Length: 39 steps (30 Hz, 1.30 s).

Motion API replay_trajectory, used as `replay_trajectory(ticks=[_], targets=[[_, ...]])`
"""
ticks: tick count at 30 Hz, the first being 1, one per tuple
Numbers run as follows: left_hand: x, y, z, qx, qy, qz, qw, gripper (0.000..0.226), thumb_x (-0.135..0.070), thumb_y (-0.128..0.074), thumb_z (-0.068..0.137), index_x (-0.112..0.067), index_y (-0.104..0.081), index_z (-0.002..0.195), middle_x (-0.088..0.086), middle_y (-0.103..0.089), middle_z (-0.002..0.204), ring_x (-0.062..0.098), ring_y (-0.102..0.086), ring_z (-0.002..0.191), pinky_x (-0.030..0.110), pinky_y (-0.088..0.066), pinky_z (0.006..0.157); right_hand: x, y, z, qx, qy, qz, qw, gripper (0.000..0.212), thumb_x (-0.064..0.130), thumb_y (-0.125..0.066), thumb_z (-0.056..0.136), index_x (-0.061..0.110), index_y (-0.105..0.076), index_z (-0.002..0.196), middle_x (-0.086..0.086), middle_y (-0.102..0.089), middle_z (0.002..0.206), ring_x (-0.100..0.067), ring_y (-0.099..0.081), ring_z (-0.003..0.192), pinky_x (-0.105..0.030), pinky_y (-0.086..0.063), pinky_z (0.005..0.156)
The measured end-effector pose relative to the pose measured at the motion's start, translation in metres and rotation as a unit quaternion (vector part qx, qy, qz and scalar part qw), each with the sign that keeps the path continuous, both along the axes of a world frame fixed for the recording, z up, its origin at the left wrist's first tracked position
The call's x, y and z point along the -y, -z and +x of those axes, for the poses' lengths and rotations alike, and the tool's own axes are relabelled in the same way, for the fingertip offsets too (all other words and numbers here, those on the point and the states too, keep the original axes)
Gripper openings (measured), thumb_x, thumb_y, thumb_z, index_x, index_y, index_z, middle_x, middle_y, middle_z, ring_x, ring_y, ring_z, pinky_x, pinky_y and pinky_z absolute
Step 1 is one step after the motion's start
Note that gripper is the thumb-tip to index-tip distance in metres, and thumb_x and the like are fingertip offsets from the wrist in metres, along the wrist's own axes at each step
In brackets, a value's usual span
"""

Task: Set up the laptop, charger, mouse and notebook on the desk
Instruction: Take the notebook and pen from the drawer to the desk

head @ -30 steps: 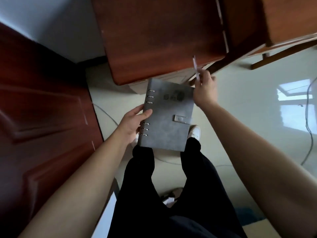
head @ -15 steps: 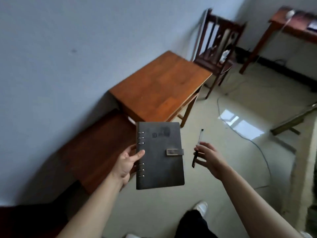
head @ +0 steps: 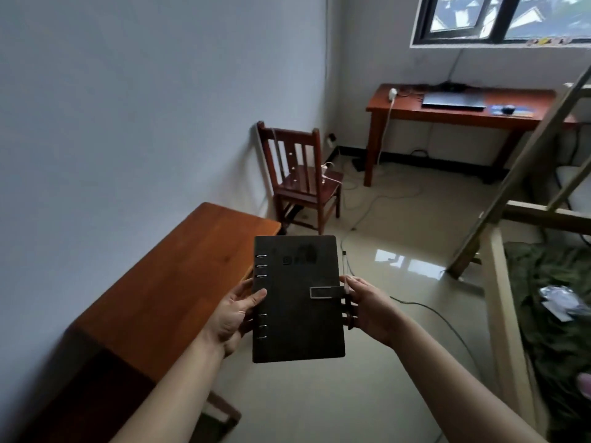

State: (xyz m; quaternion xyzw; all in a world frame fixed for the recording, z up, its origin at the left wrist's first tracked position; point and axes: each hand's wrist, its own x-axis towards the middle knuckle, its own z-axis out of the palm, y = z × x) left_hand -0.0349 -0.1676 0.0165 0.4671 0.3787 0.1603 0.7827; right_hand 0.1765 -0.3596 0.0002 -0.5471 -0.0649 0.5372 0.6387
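Held at both long edges, the ring-bound notebook [head: 297, 302] sits closed and upright over the floor, between the left hand [head: 235, 310] at the spine and the right hand [head: 367, 306] at the clasp side.
- Notebook: dark, matte, felt-like cover; two sets of three metal rings; strap clasp with pale tab; embossed mark, illegible.
- Left hand: thumb on front cover, fingers hidden behind.
- Right hand: curled round the cover edge, also pinching a slim pen [head: 344, 268], clear upper barrel; lower part hidden.
- Near desk [head: 179, 282]: reddish wood, smooth, left of the notebook, front end cut off.
- Chair [head: 302, 179]: dark slatted wood, against the wall.
- Far desk [head: 447, 115]: closed laptop [head: 453, 100], white charger [head: 392, 94], mouse [head: 508, 109] on blue pad.
- Bunk frame [head: 499, 260]: pale timber, at right, partly cut off.
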Motion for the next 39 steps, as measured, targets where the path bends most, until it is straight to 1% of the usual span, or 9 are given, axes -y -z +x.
replay_trajectory(ticks=[4, 7, 11, 17, 21, 25, 28, 35, 39], targets=[[0.011, 0.000, 0.094, -0.057, 0.061, 0.012, 0.996, 0.036, -0.017, -0.068, 0.089, -0.020, -0.064, 0.125, 0.009, -0.075, 0.108, 0.022, -0.073, 0.083, 0.032, -0.057, 0.066, 0.019, 0.001, 0.080, 0.016, 0.043, -0.039, 0.998, 0.033, 0.037, -0.052, 0.104, 0.015, -0.065, 0.125, -0.005, -0.067, 0.095, -0.020, -0.064, 0.065, -0.030, -0.049, 0.053], [0.003, 0.005, 0.147, -0.086, 0.118, -0.007, 0.989, 0.032, -0.038, -0.061, 0.095, -0.021, -0.069, 0.120, 0.008, -0.075, 0.106, 0.021, -0.072, 0.080, 0.034, -0.057, 0.068, 0.024, 0.010, 0.126, 0.007, 0.078, -0.054, 0.995, 0.031, 0.033, -0.051, 0.105, 0.013, -0.067, 0.122, -0.007, -0.066, 0.095, -0.019, -0.058, 0.059, -0.026, -0.047, 0.049], [-0.025, 0.019, 0.221, -0.119, 0.153, -0.058, 0.979, 0.056, -0.066, -0.049, 0.092, -0.018, -0.068, 0.115, 0.011, -0.073, 0.102, 0.024, -0.070, 0.075, 0.038, -0.056, 0.069, 0.016, 0.017, 0.186, -0.005, 0.112, -0.063, 0.992, 0.023, 0.030, -0.051, 0.105, 0.016, -0.069, 0.110, -0.004, -0.066, 0.089, -0.016, -0.056, 0.054, -0.022, -0.045, 0.043], [-0.082, 0.043, 0.357, -0.095, 0.196, -0.079, 0.973, 0.073, -0.076, -0.039, 0.088, -0.016, -0.063, 0.121, 0.012, -0.073, 0.098, 0.029, -0.072, 0.078, 0.042, -0.058, 0.069, -0.022, 0.025, 0.297, 0.014, 0.157, -0.076, 0.985, 0.028, 0.032, -0.050, 0.106, 0.015, -0.073, 0.109, -0.005, -0.070, 0.096, -0.024, -0.065, 0.075, -0.035, -0.055, 0.069], [-0.119, 0.032, 0.458, -0.091, 0.274, -0.055, 0.956, 0.067, -0.074, -0.043, 0.089, -0.020, -0.066, 0.122, 0.017, -0.072, 0.114, 0.035, -0.071, 0.101, 0.048, -0.058, 0.084, -0.050, 0.014, 0.374, -0.008, 0.204, -0.098, 0.974, 0.031, 0.033, -0.050, 0.106, 0.013, -0.073, 0.109, -0.009, -0.068, 0.102, -0.028, -0.064, 0.089, -0.043, -0.053, 0.084], [-0.143, 0.015, 0.546, -0.090, 0.333, -0.021, 0.939, 0.042, -0.053, -0.061, 0.090, -0.023, -0.072, 0.118, 0.015, -0.072, 0.114, 0.031, -0.072, 0.093, 0.042, -0.058, 0.076, -0.063, 0.002, 0.441, -0.005, 0.240, -0.084, 0.967, 0.032, 0.030, -0.052, 0.105, 0.010, -0.071, 0.122, -0.006, -0.072, 0.102, -0.023, -0.066, 0.081, -0.034, -0.057, 0.067], [-0.152, 0.010, 0.608, -0.109, 0.348, -0.035, 0.931, 0.040, -0.047, -0.062, 0.090, -0.017, -0.074, 0.114, 0.011, -0.074, 0.109, 0.027, -0.072, 0.086, 0.039, -0.059, 0.071, -0.069, -0.004, 0.484, -0.041, 0.270, -0.095, 0.957, 0.031, 0.037, -0.051, 0.105, 0.016, -0.069, 0.120, -0.005, -0.070, 0.105, -0.020, -0.063, 0.078, -0.032, -0.055, 0.061], [-0.164, 0.027, 0.779, -0.144, 0.379, -0.029, 0.914, 0.034, -0.051, -0.067, 0.082, -0.023, -0.081, 0.097, 0.008, -0.076, 0.103, 0.026, -0.073, 0.088, 0.042, -0.061, 0.076, -0.072, 0.018, 0.632, -0.107, 0.282, -0.056, 0.952, 0.037, 0.048, -0.048, 0.102, 0.018, -0.064, 0.114, -0.011, -0.066, 0.113, -0.025, -0.064, 0.083, -0.037, -0.051, 0.073], [-0.172, 0.031, 0.893, -0.152, 0.370, -0.014, 0.916, 0.037, -0.050, -0.066, 0.083, -0.021, -0.079, 0.102, 0.005, -0.073, 0.106, 0.028, -0.070, 0.094, 0.041, -0.061, 0.072, -0.076, 0.031, 0.745, -0.114, 0.281, -0.029, 0.953, 0.033, 0.045, -0.053, 0.100, 0.018, -0.067, 0.113, -0.010, -0.069, 0.109, -0.025, -0.067, 0.083, -0.038, -0.055, 0.074]])
